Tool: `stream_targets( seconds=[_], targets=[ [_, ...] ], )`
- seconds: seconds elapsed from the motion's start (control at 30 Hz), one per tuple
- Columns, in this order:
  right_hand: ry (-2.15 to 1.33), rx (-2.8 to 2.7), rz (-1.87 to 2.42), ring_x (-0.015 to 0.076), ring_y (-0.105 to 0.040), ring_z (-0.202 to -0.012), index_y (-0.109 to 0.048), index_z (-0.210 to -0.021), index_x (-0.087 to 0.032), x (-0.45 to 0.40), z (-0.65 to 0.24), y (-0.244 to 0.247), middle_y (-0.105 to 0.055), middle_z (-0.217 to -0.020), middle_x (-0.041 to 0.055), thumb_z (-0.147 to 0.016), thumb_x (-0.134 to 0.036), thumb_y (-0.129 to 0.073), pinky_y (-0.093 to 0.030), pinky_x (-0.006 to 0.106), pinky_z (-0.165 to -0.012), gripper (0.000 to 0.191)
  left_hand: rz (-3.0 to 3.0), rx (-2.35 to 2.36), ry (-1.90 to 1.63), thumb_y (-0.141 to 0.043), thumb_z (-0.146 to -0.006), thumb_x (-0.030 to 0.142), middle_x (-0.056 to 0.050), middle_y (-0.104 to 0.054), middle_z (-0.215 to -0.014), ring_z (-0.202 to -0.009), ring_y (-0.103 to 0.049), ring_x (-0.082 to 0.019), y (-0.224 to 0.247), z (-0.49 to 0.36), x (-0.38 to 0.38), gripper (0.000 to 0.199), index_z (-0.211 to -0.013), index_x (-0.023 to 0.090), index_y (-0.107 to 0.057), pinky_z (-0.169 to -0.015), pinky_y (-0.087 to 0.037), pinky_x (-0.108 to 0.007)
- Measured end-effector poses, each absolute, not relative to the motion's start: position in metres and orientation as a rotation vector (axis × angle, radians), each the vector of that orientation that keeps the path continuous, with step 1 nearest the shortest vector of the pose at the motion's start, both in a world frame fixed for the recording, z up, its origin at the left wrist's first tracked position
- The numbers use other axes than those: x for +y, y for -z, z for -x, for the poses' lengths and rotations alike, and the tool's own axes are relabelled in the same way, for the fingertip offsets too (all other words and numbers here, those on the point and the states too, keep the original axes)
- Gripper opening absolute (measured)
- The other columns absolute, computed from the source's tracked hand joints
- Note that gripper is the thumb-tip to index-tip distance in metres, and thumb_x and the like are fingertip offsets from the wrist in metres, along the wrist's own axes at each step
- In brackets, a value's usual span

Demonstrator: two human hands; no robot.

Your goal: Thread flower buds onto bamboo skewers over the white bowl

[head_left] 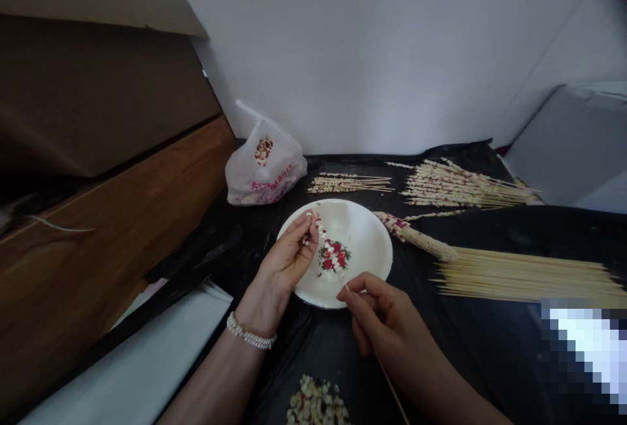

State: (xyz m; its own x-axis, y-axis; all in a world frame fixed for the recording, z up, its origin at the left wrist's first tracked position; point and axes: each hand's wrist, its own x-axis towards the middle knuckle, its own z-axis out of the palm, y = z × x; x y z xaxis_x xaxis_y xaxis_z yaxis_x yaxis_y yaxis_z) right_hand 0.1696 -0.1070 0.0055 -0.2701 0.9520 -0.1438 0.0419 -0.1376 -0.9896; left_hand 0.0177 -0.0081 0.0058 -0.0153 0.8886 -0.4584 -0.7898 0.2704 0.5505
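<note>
My left hand (294, 249), a bead bracelet at its wrist, is over the left side of a white bowl (365, 216). Its fingertips pinch the upper end of a thin skewer (329, 244) strung with small white and dark-red pieces that look like corn kernels. At the bowl's near right rim, my right hand (379, 314) is closed around a bare length of thin stick, which shows again below the hand. It appears to be the same skewer. Red and green decoration marks the bowl's bottom. A pile of loose kernels (318, 402) lies nearest me.
Behind the bowl stands a knotted plastic bag (264, 173). Strung skewers (333, 183) and a larger bundle (441, 183) lie toward the wall. To the right are a partly stripped corn cob (416, 236) and bare sticks (519, 275). Black plastic sheeting (490, 346) covers the surface.
</note>
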Motion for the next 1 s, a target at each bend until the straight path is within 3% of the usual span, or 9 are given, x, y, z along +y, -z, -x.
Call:
stream_targets(
  seconds=[0.4, 1.0],
  targets=[
    [-1.666, -1.283, 1.133, 0.0059, -0.031, -0.04, -0.055, -0.077, -0.017, -0.1093, -0.1669, -0.0053, -0.043, -0.042, -0.0092, -0.095, -0.034, -0.05, -0.021, 0.021, -0.042, 0.025, -0.278, 0.868, -1.382, -0.056, -0.085, 0.001, -0.004, -0.069, -0.081, -0.069, -0.065, -0.009, 0.0007, -0.0149, -0.0059, 0.016, -0.092, 0.01, -0.068, -0.068, -0.053, -0.016],
    [-1.652, -1.274, 1.165, 0.0058, -0.032, -0.04, -0.056, -0.076, -0.018, -0.1071, -0.1683, -0.0011, -0.044, -0.042, -0.0091, -0.095, -0.034, -0.051, -0.022, 0.021, -0.043, 0.025, -0.34, 0.883, -1.398, -0.061, -0.082, 0.003, -0.002, -0.068, -0.073, -0.06, -0.062, -0.007, 0.0037, -0.018, -0.0103, 0.014, -0.087, 0.012, -0.07, -0.059, -0.053, -0.014]
  ],
)
